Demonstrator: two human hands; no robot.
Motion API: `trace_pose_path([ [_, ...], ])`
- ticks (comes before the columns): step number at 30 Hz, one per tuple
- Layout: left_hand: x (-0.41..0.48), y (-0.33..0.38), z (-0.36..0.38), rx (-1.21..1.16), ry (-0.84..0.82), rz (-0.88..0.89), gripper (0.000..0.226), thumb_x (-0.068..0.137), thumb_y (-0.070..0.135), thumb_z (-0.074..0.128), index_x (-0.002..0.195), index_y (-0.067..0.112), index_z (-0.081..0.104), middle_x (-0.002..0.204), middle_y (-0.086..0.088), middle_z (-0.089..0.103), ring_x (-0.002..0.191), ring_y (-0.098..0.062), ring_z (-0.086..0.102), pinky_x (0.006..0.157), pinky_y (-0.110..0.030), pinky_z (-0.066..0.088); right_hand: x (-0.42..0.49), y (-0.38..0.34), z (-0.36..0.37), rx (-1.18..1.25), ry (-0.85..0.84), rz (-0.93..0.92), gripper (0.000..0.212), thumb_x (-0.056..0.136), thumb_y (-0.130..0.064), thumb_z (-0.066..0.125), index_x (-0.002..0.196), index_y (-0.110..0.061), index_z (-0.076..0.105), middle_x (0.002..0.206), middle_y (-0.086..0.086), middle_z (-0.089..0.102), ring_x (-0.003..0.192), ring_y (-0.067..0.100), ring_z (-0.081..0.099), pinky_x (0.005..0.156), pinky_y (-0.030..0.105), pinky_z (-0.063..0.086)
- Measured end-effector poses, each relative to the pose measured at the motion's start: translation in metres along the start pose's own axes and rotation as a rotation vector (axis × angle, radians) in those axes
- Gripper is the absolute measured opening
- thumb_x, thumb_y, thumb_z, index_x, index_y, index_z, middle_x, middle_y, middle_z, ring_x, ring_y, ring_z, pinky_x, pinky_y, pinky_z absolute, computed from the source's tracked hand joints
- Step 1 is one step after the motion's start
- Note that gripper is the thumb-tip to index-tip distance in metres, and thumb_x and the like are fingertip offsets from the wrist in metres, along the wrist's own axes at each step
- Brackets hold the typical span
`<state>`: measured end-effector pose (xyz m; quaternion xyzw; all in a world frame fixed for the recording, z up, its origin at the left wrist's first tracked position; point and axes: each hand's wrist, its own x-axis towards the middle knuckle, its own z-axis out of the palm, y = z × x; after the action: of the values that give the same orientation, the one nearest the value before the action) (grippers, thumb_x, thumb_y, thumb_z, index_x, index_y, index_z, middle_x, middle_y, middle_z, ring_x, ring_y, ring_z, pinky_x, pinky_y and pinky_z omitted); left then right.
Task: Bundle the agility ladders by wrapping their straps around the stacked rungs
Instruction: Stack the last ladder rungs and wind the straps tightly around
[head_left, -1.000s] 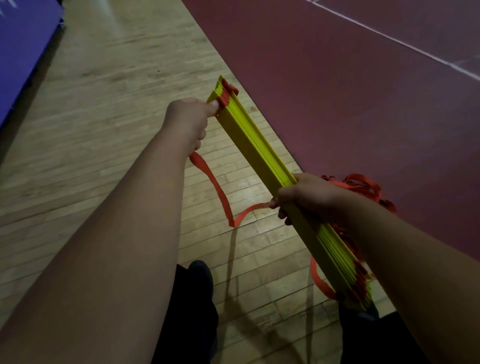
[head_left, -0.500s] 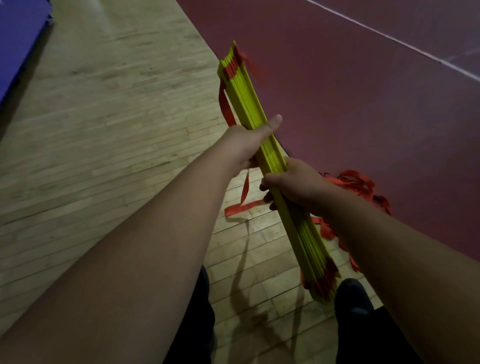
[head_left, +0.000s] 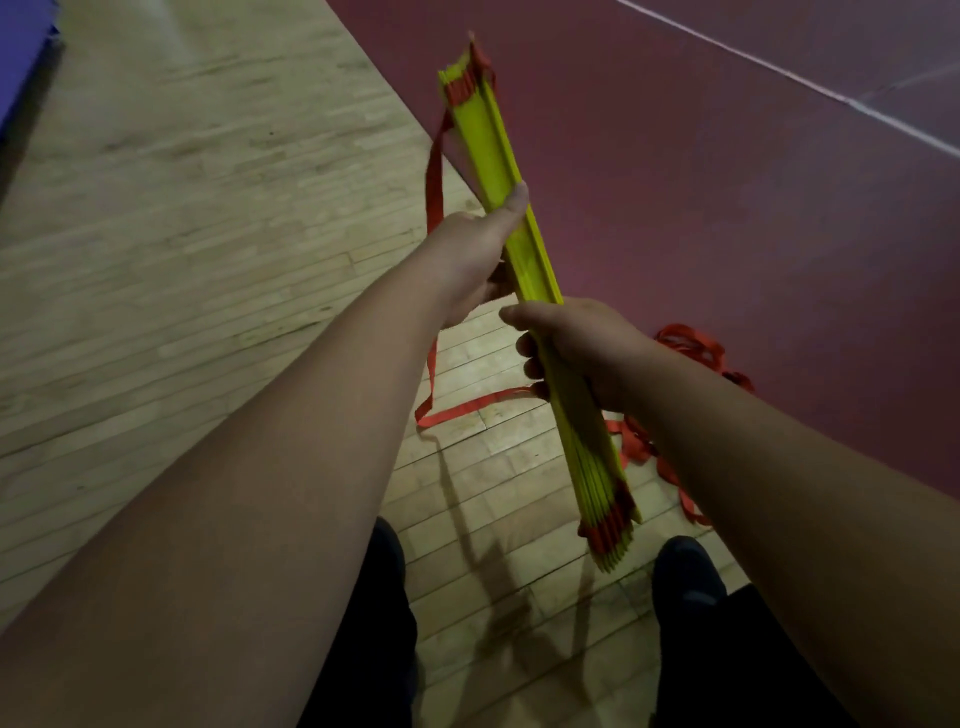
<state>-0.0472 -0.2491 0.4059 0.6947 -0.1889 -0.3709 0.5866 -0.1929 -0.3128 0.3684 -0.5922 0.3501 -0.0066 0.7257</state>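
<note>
Both hands grip the rungs (head_left: 524, 249), a flat yellow stack held above the floor (head_left: 182, 208): left hand (head_left: 478, 254) above right hand (head_left: 576, 348), arms outstretched. Red strap (head_left: 434, 187) dangles beside the rungs.

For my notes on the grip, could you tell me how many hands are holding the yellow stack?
2. The left hand grips the stack near its middle, thumb along the top; the right hand grips just below it, nearer the person.
</note>
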Motion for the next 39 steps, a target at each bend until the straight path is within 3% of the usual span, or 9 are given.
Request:
trace_pose_path([
  [8,-0.02,-0.025,-0.01,0.323,-0.544,-0.44,0.07,0.115,0.055,0.033,0.147,-0.004,0.051,0.132,-0.024,0.073,0.121,-0.039,0.074,0.111,-0.053,0.053,0.017,-0.004,-0.024,0.397,0.221,0.098,0.035,0.098,-0.038,0.07,0.079,-0.011,0.058,0.063,0.004,0.05,0.046,0.018,0.052,0.05,0.028,0.049],
  [12,-0.037,-0.019,-0.01,0.376,-0.853,-0.454,0.061,0.113,0.049,0.04,0.147,0.001,0.055,0.143,-0.026,0.066,0.136,-0.04,0.061,0.123,-0.055,0.043,0.017,-0.011,-0.039,0.62,0.309,0.101,0.034,0.098,-0.036,0.066,0.076,-0.014,0.051,0.06,0.001,0.044,0.046,0.016,0.047,0.051,0.025,0.046],
  [16,-0.044,-0.015,-0.009,0.582,-1.008,-0.39,0.088,0.102,0.072,0.048,0.14,-0.007,0.054,0.12,-0.02,0.062,0.132,-0.046,0.062,0.126,-0.058,0.037,0.019,-0.007,-0.052,0.623,0.426,0.177,0.031,0.093,-0.039,0.071,0.084,-0.015,0.054,0.061,0.004,0.052,0.048,0.021,0.056,0.058,0.029,0.053],
  [19,-0.043,-0.013,-0.012,0.634,-1.005,-0.341,0.084,0.087,0.077,0.069,0.119,-0.001,0.062,0.11,-0.019,0.056,0.117,-0.041,0.061,0.123,-0.056,0.044,0.017,-0.004,-0.059,0.583,0.476,0.241,0.029,0.094,-0.041,0.072,0.09,-0.016,0.059,0.067,0.004,0.059,0.055,0.022,0.063,0.056,0.027,0.056],
  [22,-0.042,-0.005,-0.015,0.629,-0.954,-0.253,0.088,0.086,0.07,0.071,0.12,-0.01,0.066,0.11,-0.024,0.062,0.099,-0.028,0.068,0.094,-0.028,0.06,0.015,-0.004,-0.065,0.576,0.489,0.275,0.025,0.099,-0.039,0.069,0.092,-0.016,0.06,0.076,0.002,0.061,0.065,0.023,0.064,0.046,0.028,0.056],
  [25,-0.048,0.005,-0.012,0.671,-0.937,-0.145,0.044,0.089,0.067,0.07,0.084,0.025,0.079,0.08,-0.008,0.065,0.068,-0.017,0.055,0.071,-0.019,0.053,0.015,-0.003,-0.069,0.575,0.493,0.282,0.023,0.1,-0.036,0.069,0.099,-0.015,0.06,0.08,0.003,0.062,0.067,0.025,0.064,0.041,0.042,0.056],
  [28,-0.05,0.009,-0.009,0.645,-0.879,-0.139,0.038,0.089,0.06,0.063,0.067,0.032,0.077,0.064,0.004,0.054,0.061,-0.011,0.042,0.064,-0.018,0.046,0.017,-0.001,-0.073,0.557,0.501,0.289,0.021,0.1,-0.034,0.069,0.1,-0.016,0.059,0.079,0.004,0.062,0.064,0.024,0.065,0.041,0.043,0.056],
  [33,-0.047,0.007,-0.009,0.565,-0.978,-0.217,0.026,0.104,0.031,0.068,0.082,0.022,0.076,0.068,-0.005,0.048,0.066,-0.019,0.042,0.071,-0.035,0.039,0.017,0.002,-0.082,0.529,0.512,0.308,0.025,0.102,-0.034,0.068,0.089,-0.015,0.056,0.078,0.004,0.06,0.066,0.024,0.061,0.035,0.041,0.052],
  [39,-0.046,0.009,-0.006,0.686,-1.022,-0.28,0.012,0.1,0.022,0.07,0.099,0.011,0.074,0.08,-0.007,0.066,0.06,-0.013,0.043,0.059,-0.025,0.035,0.021,0.006,-0.086,0.525,0.496,0.259,0.022,0.1,-0.032,0.068,0.094,-0.014,0.058,0.074,0.006,0.058,0.049,0.023,0.064,0.038,0.038,0.054],
])
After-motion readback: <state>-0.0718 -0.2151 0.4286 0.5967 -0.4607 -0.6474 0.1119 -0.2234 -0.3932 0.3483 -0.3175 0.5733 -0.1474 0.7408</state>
